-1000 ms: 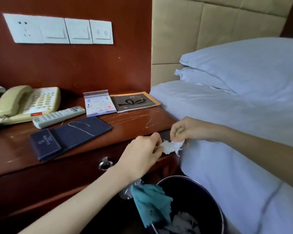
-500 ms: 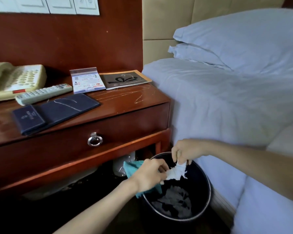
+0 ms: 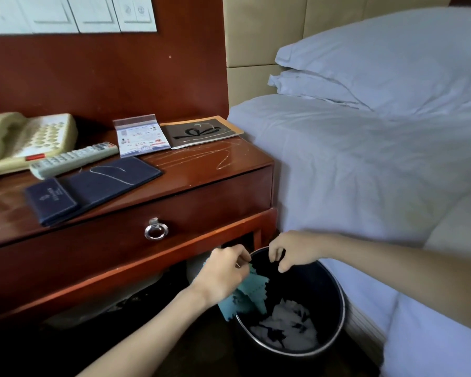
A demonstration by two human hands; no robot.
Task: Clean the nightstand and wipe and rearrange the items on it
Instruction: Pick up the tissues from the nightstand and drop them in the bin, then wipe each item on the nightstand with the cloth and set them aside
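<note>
Both hands hover over the black waste bin [image 3: 335, 319] beside the wooden nightstand [image 3: 196, 170]. My left hand [image 3: 225, 270] grips a teal cloth [image 3: 249, 293] that hangs over the bin's near rim. My right hand [image 3: 291, 248] holds nothing, its fingers curled apart above the bin. White crumpled tissue [image 3: 283, 319] lies at the bin's bottom. On the nightstand lie a beige phone [image 3: 27, 140], a remote [image 3: 74, 159], a dark blue folder [image 3: 93, 186], a small card stand [image 3: 140, 136] and a booklet [image 3: 201, 130].
A bed with white sheets [image 3: 365, 172] and pillows [image 3: 386, 61] presses against the nightstand's right side and the bin. The drawer has a metal ring pull [image 3: 156, 230]. Wall switches [image 3: 74, 12] sit above. The floor under the nightstand is dark.
My hands moved from the nightstand's edge down over the bin. The white tissue that both hands held has dropped into the bin, and my right hand now holds nothing.
</note>
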